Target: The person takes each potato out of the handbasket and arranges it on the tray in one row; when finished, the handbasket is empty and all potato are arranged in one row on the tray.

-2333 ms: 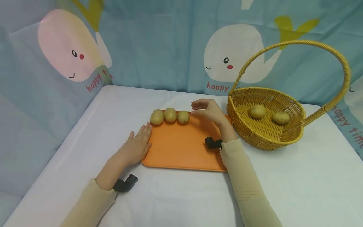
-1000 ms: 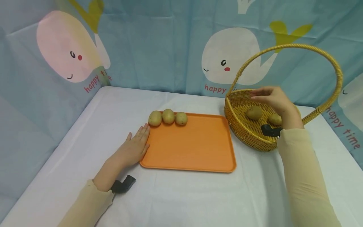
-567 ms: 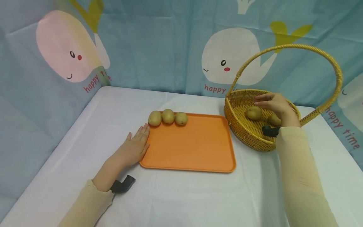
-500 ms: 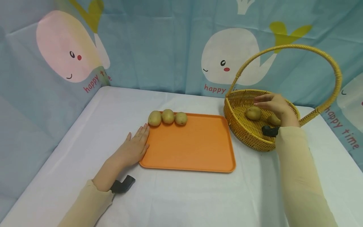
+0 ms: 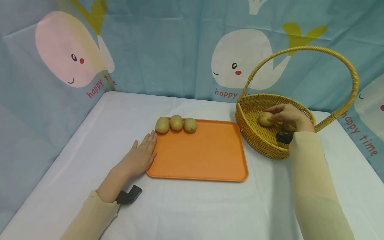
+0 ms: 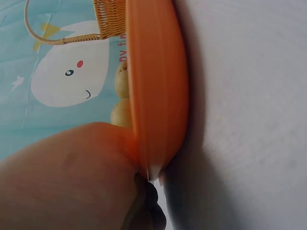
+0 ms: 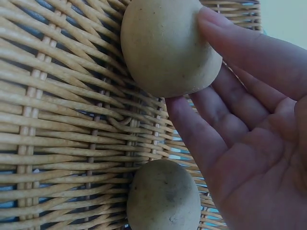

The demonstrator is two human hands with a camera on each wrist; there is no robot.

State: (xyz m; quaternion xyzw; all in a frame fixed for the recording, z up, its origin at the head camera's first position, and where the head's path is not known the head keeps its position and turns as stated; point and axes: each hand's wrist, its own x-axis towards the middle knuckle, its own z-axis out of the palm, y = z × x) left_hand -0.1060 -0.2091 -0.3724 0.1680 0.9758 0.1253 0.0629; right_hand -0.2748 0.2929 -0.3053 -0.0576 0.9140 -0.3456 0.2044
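Observation:
My right hand (image 5: 292, 116) is inside the wicker basket (image 5: 262, 148), its thumb and fingers set about a potato (image 7: 165, 45). In the right wrist view the thumb presses one side of this potato and the fingertips reach its other side. A second potato (image 7: 163, 196) lies beside it on the woven floor, partly hidden by the hand in the head view. My left hand (image 5: 139, 156) rests with straight fingers along the left edge of the orange tray (image 5: 198, 153). On the tray, a row of three potatoes (image 5: 176, 123) lines the back left corner.
The basket's tall hooped handle (image 5: 303, 48) arches above my right forearm. A white cloth (image 5: 186, 206) covers the table, and a blue printed curtain (image 5: 162, 50) hangs behind it. Each wrist carries a black mount, such as the left wrist mount (image 5: 129, 195).
My right hand has moved right from above the tray's back corner to the basket, then down onto the left potato there. My left hand has stayed at the tray's edge.

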